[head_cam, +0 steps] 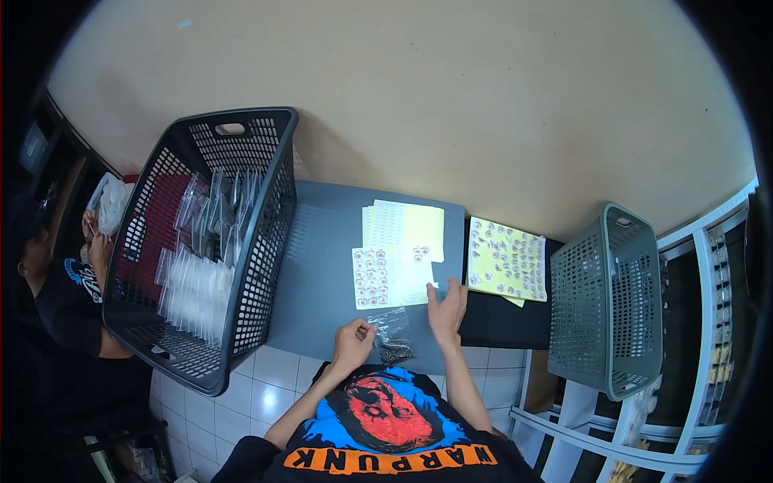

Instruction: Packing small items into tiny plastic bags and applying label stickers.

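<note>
My left hand [354,345] pinches the upper left edge of a clear plastic bag [390,326]. Small dark pieces [395,350], too small to name, lie in the bag's lower end, close to my shirt. Above the bag is a sheet of round stickers [392,278] on pale yellow backing; stickers sit in rows at its left and a few at its upper right. My right hand [448,311] hovers by the sheet's right edge, fingers apart. A small white patch shows by one fingertip; whether it is held or part of the sheet I cannot tell.
More label sheets [404,226] lie behind on the grey table [320,259]. To the right, a yellow sheet [507,259] carries many scattered stickers, beside a green basket [580,302]. A dark basket [281,199] at left holds many clear bags [199,290]. Another person [72,296] works beyond it.
</note>
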`<state>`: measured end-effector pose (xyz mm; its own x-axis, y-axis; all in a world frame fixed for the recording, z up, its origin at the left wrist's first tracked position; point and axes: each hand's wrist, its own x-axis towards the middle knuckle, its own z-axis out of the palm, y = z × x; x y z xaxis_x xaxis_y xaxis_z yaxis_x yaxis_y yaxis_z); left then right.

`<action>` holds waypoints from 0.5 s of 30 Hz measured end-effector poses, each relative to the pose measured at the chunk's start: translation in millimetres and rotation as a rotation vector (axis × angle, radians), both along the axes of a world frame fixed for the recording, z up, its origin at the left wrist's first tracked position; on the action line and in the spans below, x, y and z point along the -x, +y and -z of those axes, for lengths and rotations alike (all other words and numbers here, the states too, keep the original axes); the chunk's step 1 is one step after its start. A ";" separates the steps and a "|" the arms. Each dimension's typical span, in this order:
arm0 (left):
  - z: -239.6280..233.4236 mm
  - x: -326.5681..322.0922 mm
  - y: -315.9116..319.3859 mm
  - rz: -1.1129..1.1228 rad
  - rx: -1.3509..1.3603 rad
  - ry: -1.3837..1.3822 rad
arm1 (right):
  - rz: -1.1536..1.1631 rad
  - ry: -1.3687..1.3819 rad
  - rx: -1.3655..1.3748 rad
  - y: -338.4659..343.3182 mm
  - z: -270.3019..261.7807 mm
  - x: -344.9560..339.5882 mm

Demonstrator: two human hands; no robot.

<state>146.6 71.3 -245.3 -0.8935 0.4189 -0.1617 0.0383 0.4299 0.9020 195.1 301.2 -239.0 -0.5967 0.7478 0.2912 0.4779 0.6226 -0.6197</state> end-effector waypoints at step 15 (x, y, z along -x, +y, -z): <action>-47.3 63.2 17.6 0.104 -0.110 0.046 | 0.078 -0.171 0.252 35.0 43.6 65.9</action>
<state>83.4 88.9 -198.0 -0.8499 0.5222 -0.0698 0.1193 0.3198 0.9399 129.2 336.2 -282.6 -0.5590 0.8291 -0.0089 0.6289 0.4170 -0.6562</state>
